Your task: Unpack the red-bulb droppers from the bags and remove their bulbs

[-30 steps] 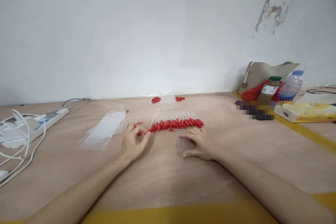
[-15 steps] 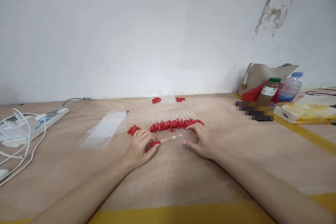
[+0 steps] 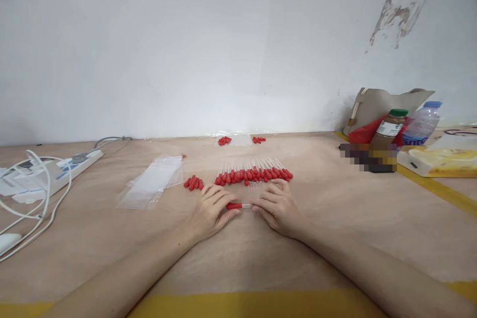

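Observation:
My left hand (image 3: 212,208) is closed on a red rubber bulb (image 3: 234,205), pinched between thumb and fingers. A clear glass dropper tube (image 3: 246,205) runs from the bulb's right end to my right hand (image 3: 278,207), whose thumb and fingers are closed on it. Just beyond the hands lies a row of droppers with red bulbs (image 3: 253,175), their glass tips pointing towards the wall. Loose glass tubes (image 3: 255,189) lie beneath the row, partly hidden by my right hand. Several loose red bulbs (image 3: 193,183) lie beyond my left hand.
Clear plastic bags (image 3: 152,181) lie at left, near a white power strip (image 3: 80,164) with cables. Small heaps of red bulbs (image 3: 224,141) lie by the wall. At right stand a green-capped bottle (image 3: 389,126), a clear bottle (image 3: 425,121), a beige bag (image 3: 395,101) and a yellow-white packet (image 3: 439,161).
My right hand has come down and left from the loose tubes and closed on the dropper's glass tube. My left hand has shifted right with the bulb, so the hands are closer together.

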A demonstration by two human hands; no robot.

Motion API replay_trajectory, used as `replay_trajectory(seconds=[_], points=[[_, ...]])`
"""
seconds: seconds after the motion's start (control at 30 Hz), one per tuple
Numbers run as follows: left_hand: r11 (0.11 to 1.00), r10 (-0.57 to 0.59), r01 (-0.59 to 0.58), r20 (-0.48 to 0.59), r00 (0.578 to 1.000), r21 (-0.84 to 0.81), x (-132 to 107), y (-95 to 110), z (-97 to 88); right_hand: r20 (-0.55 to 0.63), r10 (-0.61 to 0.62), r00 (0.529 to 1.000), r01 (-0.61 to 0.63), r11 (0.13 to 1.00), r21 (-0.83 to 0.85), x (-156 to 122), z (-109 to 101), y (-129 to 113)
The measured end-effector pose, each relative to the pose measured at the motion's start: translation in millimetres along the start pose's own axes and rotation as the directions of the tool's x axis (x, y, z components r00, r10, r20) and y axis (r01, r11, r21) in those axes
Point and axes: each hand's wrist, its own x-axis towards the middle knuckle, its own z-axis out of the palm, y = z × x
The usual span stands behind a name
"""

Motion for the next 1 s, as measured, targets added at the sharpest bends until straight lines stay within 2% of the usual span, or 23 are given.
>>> replay_trajectory(seconds=[0.3,0.53,0.63,0.77,0.83,0.87,0.93,1.0], points=[[0.997,0.074,-0.074,0.076,0.994,0.002,-2.8,1.9,-6.0,0.025,-0.034,0.999,0.033,0.999,0.033,-0.7,-7.6,-3.8],[0.998,0.062,-0.061,0.062,0.996,-0.017,-10.0,-4.2,-7.5,0.026,-0.021,0.999,0.019,0.998,0.051,-7.3,-8.1,2.4],[1.000,-0.008,0.009,0.026,1.000,-0.019,-18.3,-13.0,-10.8,-0.025,0.084,0.996,-0.083,0.996,0.028,-12.0,-12.0,13.7],[0.983,-0.141,0.138,-0.016,0.990,-0.122,-20.2,-20.7,-14.5,-0.094,0.259,0.961,-0.259,0.966,0.011,-11.3,-13.8,23.0],[0.951,-0.283,0.266,-0.103,0.953,-0.156,-15.3,-25.9,-19.0,-0.122,0.327,0.937,-0.328,0.945,0.010,-9.4,-13.4,24.1],[0.926,-0.369,0.346,-0.162,0.915,-0.154,-12.6,-30.4,-22.6,-0.136,0.353,0.926,-0.356,0.935,0.004,-8.8,-13.4,24.4],[0.847,-0.531,0.513,-0.253,0.809,-0.139,-9.4,-43.5,-31.6,-0.151,0.382,0.912,-0.389,0.921,-0.021,-8.8,-14.4,25.3],[0.741,-0.669,0.653,-0.257,0.698,-0.157,-10.5,-59.9,-40.8,-0.155,0.377,0.913,-0.390,0.919,-0.061,-10.2,-16.1,26.6]])
